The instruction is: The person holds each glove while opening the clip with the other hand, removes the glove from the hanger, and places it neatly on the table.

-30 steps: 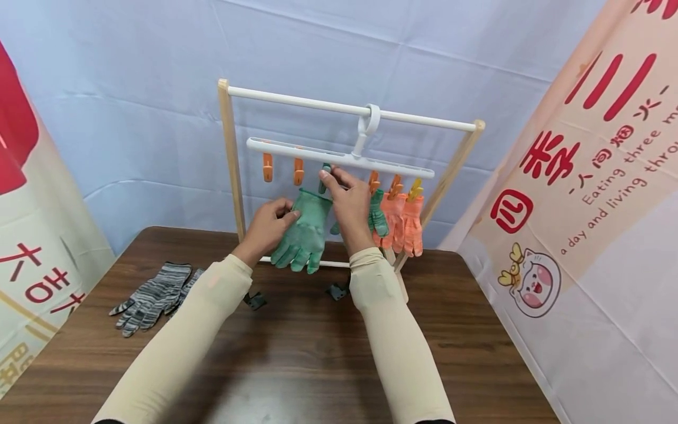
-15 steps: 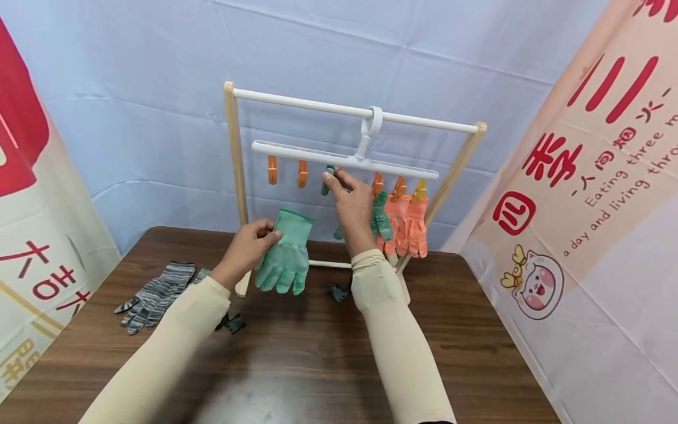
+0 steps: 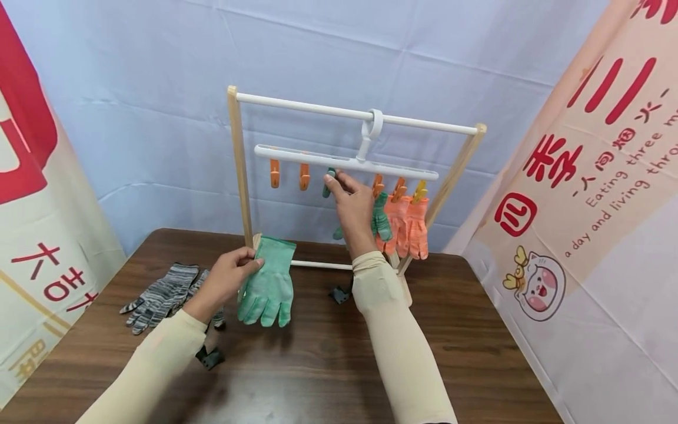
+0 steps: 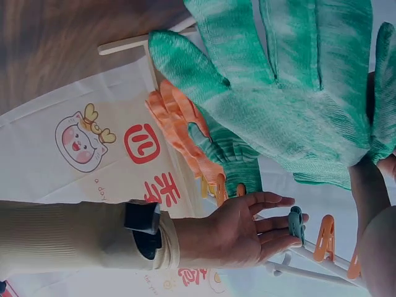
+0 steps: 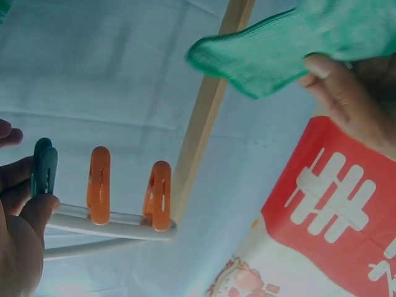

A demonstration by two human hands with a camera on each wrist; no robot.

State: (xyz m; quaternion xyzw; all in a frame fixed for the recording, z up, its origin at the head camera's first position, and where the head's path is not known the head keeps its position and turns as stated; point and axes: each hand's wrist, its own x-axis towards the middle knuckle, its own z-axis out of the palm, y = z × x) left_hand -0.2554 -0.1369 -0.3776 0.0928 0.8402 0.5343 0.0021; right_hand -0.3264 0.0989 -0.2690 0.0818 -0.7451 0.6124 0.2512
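My left hand point(image 3: 233, 271) pinches a green knit glove point(image 3: 271, 282) at its side near the cuff, with the glove's fingers hanging down over the table. Up at the white hanger point(image 3: 312, 158), my right hand point(image 3: 356, 209) pinches a dark green clothespin point(image 5: 44, 167) between thumb and fingers. Nothing hangs from this clothespin, nor from the two orange clothespins point(image 5: 99, 185) to its left. Behind my right hand another green glove point(image 3: 381, 219) hangs, partly hidden. Two orange gloves point(image 3: 418, 229) hang at the hanger's right end, under orange and yellow clothespins point(image 3: 419, 192).
The hanger hooks on the white top rod point(image 3: 302, 107) of a rack with wooden posts point(image 3: 241, 171). Grey striped gloves point(image 3: 164, 297) lie at the table's left. Small dark pieces point(image 3: 210, 357) sit on the wooden table point(image 3: 318, 365). Cloth backdrops point(image 3: 153, 147) stand behind and beside.
My left hand has carried the green glove down and left, away from the dark green clothespin. My right hand stays at that clothespin.
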